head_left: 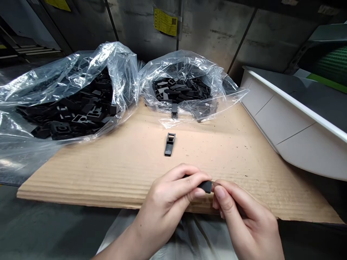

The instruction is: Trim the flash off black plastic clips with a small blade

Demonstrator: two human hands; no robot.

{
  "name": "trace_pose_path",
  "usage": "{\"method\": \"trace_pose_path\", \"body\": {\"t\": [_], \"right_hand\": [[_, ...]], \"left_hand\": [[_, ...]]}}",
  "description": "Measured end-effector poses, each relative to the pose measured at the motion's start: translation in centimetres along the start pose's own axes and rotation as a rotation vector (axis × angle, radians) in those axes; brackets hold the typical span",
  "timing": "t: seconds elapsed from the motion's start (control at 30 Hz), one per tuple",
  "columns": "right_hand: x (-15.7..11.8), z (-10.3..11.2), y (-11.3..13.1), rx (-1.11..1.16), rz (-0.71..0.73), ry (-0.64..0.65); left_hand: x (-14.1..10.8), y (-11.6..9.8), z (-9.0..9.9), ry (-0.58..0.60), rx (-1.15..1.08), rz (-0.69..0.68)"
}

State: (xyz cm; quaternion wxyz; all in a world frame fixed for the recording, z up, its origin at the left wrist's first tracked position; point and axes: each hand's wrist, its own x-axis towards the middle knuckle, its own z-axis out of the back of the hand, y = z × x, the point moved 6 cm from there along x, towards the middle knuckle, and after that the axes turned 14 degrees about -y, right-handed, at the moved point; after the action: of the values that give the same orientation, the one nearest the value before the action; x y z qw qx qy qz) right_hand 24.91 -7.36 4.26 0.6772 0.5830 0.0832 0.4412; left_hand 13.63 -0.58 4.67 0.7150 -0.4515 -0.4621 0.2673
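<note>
Near the front edge of the cardboard [108, 169], my left hand [173, 195] is closed on a black plastic part [206, 186], whose end sticks out past the fingertips. My right hand [244, 213] is pinched around a small, thin piece [214, 183] that meets the right end of the black part; most of this piece is hidden. A loose black clip [169, 144] lies on the cardboard beyond my left hand. Another black clip [174, 110] rests farther back, at the mouth of the middle bag.
Clear plastic bags of black parts stand at the left [121, 68] and back middle [184, 57]. A white bin [287, 119] borders the right side. Behind is a metal surface [211, 36] with a yellow label [165, 22]. Dark specks dot the cardboard.
</note>
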Motion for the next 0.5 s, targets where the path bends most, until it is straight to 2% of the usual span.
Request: {"method": "trace_pose_path", "body": {"t": [0.3, 0.5], "right_hand": [[-0.7, -0.5, 0.6, 0.061, 0.026, 0.155], [-0.2, 1.2, 0.2, 0.071, 0.003, 0.038]], "left_hand": [[0.1, 0.2, -0.1, -0.027, 0.047, 0.009], [0.2, 0.0, -0.1, -0.046, 0.054, 0.008]]}}
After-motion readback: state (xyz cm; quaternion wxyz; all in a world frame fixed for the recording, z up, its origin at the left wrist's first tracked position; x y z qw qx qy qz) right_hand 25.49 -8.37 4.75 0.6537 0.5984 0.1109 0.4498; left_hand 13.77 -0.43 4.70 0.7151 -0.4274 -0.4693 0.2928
